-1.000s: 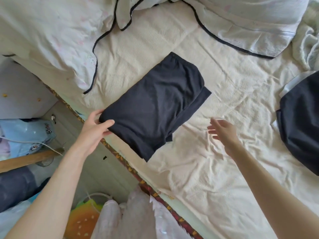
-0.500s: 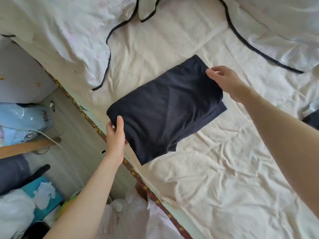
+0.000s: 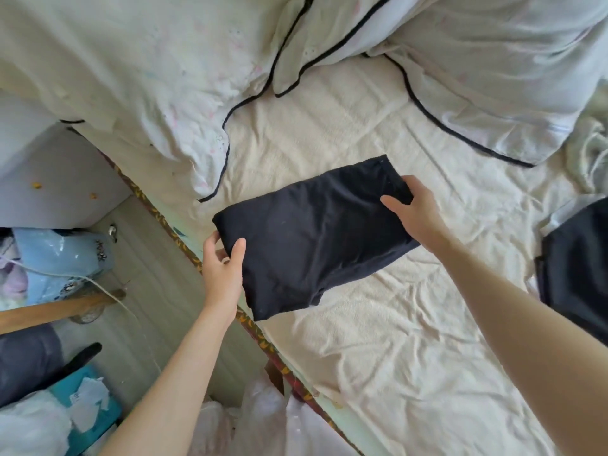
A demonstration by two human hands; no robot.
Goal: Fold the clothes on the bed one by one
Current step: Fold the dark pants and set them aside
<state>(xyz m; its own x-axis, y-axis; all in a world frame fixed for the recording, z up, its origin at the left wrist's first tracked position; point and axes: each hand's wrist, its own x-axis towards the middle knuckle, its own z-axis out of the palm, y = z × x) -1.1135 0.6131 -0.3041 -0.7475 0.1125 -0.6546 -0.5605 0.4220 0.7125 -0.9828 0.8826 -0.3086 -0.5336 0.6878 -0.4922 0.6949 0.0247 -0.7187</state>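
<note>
A folded black garment point(image 3: 316, 238) is held over the cream bed sheet point(image 3: 411, 340) near the bed's left edge. My left hand point(image 3: 222, 269) grips its near-left corner, thumb on top and fingers underneath. My right hand point(image 3: 416, 213) holds the far-right end, thumb over the fabric. The garment sags a little between the two hands. Another dark garment point(image 3: 579, 261) lies at the right edge of the view, partly cut off.
A white quilt with black piping point(image 3: 164, 77) is bunched along the head of the bed, with more of it at the top right point(image 3: 493, 77). Beside the bed, the floor point(image 3: 141, 291) holds a blue bag point(image 3: 62, 258) and a wooden stick point(image 3: 52, 311).
My right hand went from open over the sheet to the garment's far end and took hold. The garment is now raised between both hands.
</note>
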